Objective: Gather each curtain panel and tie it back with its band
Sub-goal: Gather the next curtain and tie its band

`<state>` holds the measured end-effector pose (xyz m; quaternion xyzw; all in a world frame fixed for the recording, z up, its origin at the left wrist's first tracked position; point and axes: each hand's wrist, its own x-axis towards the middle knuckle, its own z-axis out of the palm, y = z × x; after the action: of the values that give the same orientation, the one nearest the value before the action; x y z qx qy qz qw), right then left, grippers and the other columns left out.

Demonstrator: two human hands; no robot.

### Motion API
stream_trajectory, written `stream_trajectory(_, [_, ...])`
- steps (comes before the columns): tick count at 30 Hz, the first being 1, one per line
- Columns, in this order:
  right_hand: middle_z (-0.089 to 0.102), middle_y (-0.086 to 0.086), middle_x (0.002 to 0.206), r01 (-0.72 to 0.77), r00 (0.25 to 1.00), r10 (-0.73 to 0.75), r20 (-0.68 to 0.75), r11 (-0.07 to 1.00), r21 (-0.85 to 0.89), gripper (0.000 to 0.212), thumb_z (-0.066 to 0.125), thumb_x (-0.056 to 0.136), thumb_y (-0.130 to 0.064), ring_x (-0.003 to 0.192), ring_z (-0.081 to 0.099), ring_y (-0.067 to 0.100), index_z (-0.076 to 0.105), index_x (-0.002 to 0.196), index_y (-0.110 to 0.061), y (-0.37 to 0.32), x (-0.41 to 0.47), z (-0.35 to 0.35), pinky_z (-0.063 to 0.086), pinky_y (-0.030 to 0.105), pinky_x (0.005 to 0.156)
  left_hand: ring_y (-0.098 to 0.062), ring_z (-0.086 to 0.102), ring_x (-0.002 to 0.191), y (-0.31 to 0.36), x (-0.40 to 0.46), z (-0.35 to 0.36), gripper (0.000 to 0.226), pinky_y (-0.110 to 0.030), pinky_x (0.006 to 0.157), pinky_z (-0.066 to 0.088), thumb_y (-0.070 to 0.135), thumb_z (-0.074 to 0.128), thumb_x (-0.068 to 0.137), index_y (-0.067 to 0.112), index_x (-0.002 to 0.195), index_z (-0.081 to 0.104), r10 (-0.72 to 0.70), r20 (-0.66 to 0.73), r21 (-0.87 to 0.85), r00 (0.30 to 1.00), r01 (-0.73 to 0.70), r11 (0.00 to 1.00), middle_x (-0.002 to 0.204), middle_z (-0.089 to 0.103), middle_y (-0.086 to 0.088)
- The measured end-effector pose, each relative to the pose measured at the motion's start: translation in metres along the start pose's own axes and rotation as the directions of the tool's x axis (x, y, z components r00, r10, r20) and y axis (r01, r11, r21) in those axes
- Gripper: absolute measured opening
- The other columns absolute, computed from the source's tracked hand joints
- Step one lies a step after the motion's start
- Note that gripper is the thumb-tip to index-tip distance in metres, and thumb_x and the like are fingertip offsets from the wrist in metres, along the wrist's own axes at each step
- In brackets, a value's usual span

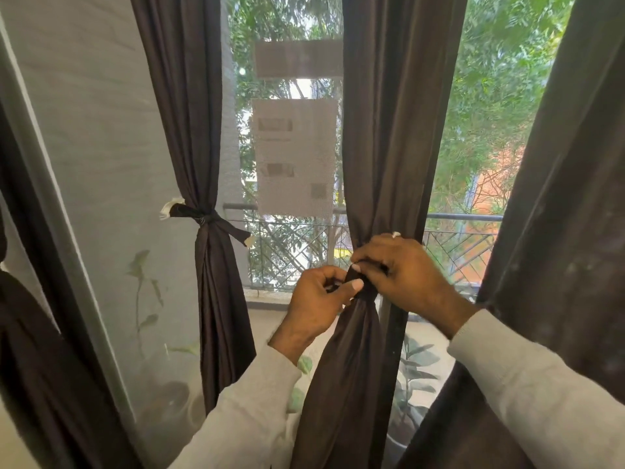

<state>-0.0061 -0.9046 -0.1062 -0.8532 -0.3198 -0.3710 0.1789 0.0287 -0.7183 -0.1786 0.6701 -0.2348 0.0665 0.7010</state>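
A dark brown curtain panel (389,147) hangs in the middle, gathered tight at waist height. A matching dark band (367,291) wraps the gathered part. My left hand (318,304) pinches the band's end between thumb and fingers on the panel's left side. My right hand (402,272) curls over the band from the right, fingertips meeting the left hand; much of the band is hidden under both hands. Further left, another panel (189,113) hangs with its band (206,216) knotted around it.
A loose dark panel (558,231) hangs at the right edge, and more dark fabric (40,350) at the left. Behind the mesh screen are a balcony railing (463,218), potted plants (416,370) and trees. Paper sheets (294,154) are stuck on the screen.
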Motion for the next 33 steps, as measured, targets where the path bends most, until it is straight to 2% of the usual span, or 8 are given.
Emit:
stream_trajectory(5, [0.07, -0.002, 0.136, -0.002, 0.986, -0.022, -0.167, 0.99, -0.143, 0.021, 0.07, 0.089, -0.014, 0.125, 0.064, 0.017, 0.079, 0.108, -0.017, -0.007, -0.059, 0.015, 0.032, 0.051, 0.118, -0.015, 0.064, 0.093, -0.006, -0.005, 0.009, 0.03, -0.033, 0.087, 0.053, 0.047, 0.077, 0.083, 0.021, 0.073, 0.066, 0.131, -0.034, 0.125, 0.991, -0.126, 0.984, 0.099, 0.063, -0.001])
stream_trajectory(8, [0.064, -0.005, 0.144, -0.074, 0.977, 0.066, -0.205, 0.997, -0.033, 0.028, 0.08, 0.091, -0.028, 0.139, 0.056, 0.015, 0.08, 0.117, -0.018, -0.007, -0.072, 0.022, 0.035, 0.052, 0.119, -0.021, 0.069, 0.114, -0.001, -0.005, 0.007, 0.033, -0.03, 0.089, 0.055, 0.018, 0.084, 0.089, -0.009, 0.082, 0.067, 0.138, -0.027, -0.041, 0.99, -0.139, 0.989, 0.122, 0.066, -0.005])
stream_trajectory(10, [0.069, -0.004, 0.137, -0.15, 0.956, 0.173, -0.237, 0.982, 0.113, 0.031, 0.088, 0.088, -0.027, 0.134, 0.06, 0.016, 0.081, 0.116, -0.016, -0.006, -0.068, 0.025, 0.046, 0.043, 0.114, -0.019, 0.068, 0.105, 0.006, -0.006, 0.011, 0.03, -0.029, 0.089, 0.054, 0.005, 0.082, 0.09, -0.014, 0.078, 0.061, 0.144, -0.029, -0.164, 0.989, -0.146, 0.976, 0.113, 0.067, -0.006])
stream_trajectory(15, [0.076, -0.005, 0.12, -0.19, 0.9, 0.313, -0.304, 0.909, 0.372, 0.02, 0.084, 0.088, -0.008, 0.114, 0.072, 0.008, 0.085, 0.107, -0.014, -0.015, -0.049, 0.024, 0.06, 0.03, 0.098, -0.03, 0.061, 0.099, 0.015, -0.002, 0.017, 0.029, -0.05, 0.1, 0.05, 0.018, 0.089, 0.081, -0.006, 0.084, 0.073, 0.111, -0.074, -0.362, 0.991, -0.13, 0.923, 0.102, 0.062, -0.015])
stream_trajectory(21, [0.072, -0.013, 0.133, -0.206, 0.951, 0.282, -0.129, 0.885, 0.418, 0.034, 0.083, 0.091, -0.017, 0.124, 0.066, 0.003, 0.08, 0.123, -0.025, -0.018, -0.049, 0.023, 0.052, 0.02, 0.107, -0.019, 0.065, 0.091, 0.018, -0.013, 0.009, 0.021, -0.026, 0.076, 0.057, 0.013, 0.085, 0.084, -0.005, 0.093, 0.078, 0.091, -0.103, -0.305, 0.991, -0.118, 0.945, 0.1, 0.065, -0.002])
stream_trajectory(23, [0.073, -0.013, 0.13, -0.207, 0.954, 0.275, -0.117, 0.89, 0.407, 0.032, 0.084, 0.09, -0.017, 0.121, 0.068, 0.004, 0.08, 0.122, -0.025, -0.015, -0.048, 0.023, 0.054, 0.021, 0.104, -0.017, 0.068, 0.095, 0.017, -0.017, 0.004, 0.009, -0.029, 0.083, 0.058, 0.009, 0.085, 0.086, 0.007, 0.094, 0.082, 0.107, -0.04, -0.273, 0.993, -0.114, 0.955, 0.101, 0.067, 0.004])
stream_trajectory(26, [0.079, -0.011, 0.116, -0.226, 0.933, 0.326, -0.151, 0.86, 0.457, 0.024, 0.08, 0.092, -0.008, 0.109, 0.074, 0.011, 0.084, 0.112, -0.022, -0.009, -0.045, 0.023, 0.062, 0.028, 0.093, -0.016, 0.071, 0.112, 0.018, -0.023, -0.004, 0.04, -0.034, 0.099, 0.06, -0.012, 0.082, 0.084, 0.017, 0.112, 0.083, 0.125, 0.098, -0.218, 0.987, -0.102, 0.971, 0.118, 0.067, 0.003])
stream_trajectory(33, [0.081, 0.0, 0.095, -0.266, 0.86, 0.488, -0.148, 0.678, 0.686, 0.016, 0.08, 0.091, -0.002, 0.09, 0.076, 0.019, 0.086, 0.095, -0.017, -0.006, -0.03, 0.022, 0.059, 0.038, 0.087, -0.009, 0.066, 0.111, 0.039, -0.017, -0.009, 0.074, -0.034, 0.095, 0.063, -0.016, 0.085, 0.079, 0.027, 0.136, 0.067, 0.236, 0.119, -0.009, 0.964, -0.236, 0.972, 0.133, 0.062, 0.006])
